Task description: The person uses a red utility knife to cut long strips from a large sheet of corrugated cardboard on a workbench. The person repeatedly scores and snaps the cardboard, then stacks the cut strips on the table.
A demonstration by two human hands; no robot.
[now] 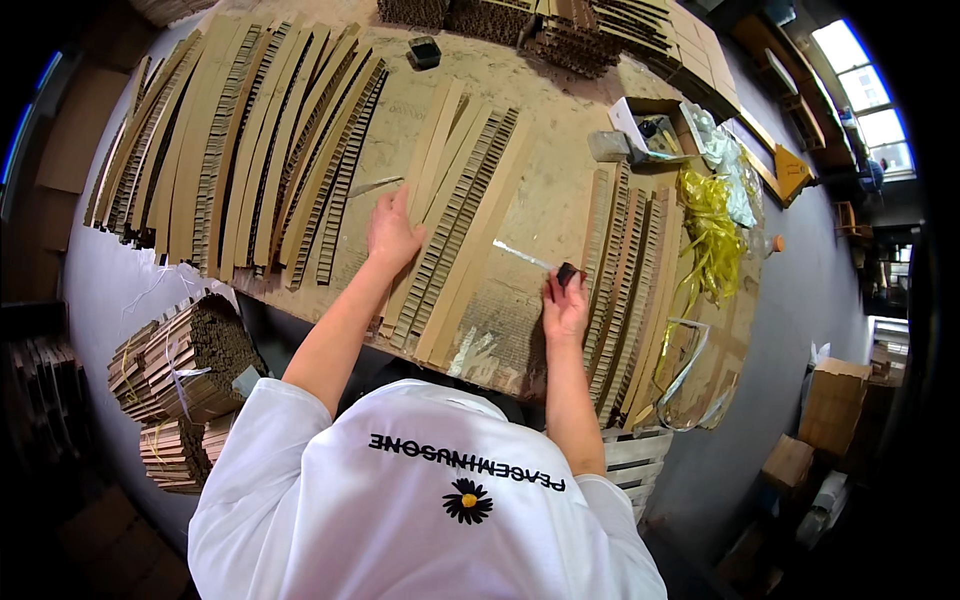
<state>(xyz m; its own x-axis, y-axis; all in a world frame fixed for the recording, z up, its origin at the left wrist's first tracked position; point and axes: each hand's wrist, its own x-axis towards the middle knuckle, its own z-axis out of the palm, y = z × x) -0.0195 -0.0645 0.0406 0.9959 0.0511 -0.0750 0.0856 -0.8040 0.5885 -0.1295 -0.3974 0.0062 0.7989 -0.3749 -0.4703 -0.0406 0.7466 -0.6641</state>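
My left hand (394, 232) rests by the left edge of the middle group of cardboard strips (455, 220), its fingers partly stretched forward. A thin grey sliver (375, 186) lies at its fingertips; I cannot tell whether they touch it. Some of the strips show a honeycomb edge upward, others a plain brown face. My right hand (566, 308) pinches a small dark block (568, 273) between thumb and fingers. It is just left of another row of honeycomb cardboard strips (625, 280). A white streak (522, 252) marks the worn tabletop between my hands.
A wide row of cardboard strips (240, 150) covers the table's left. A small dark container (424, 53) stands farther back. Dark strip stacks (570, 45) line the far edge. At right are an open box (650, 130) and yellow plastic (712, 235). Tied bundles (180, 370) stand below left.
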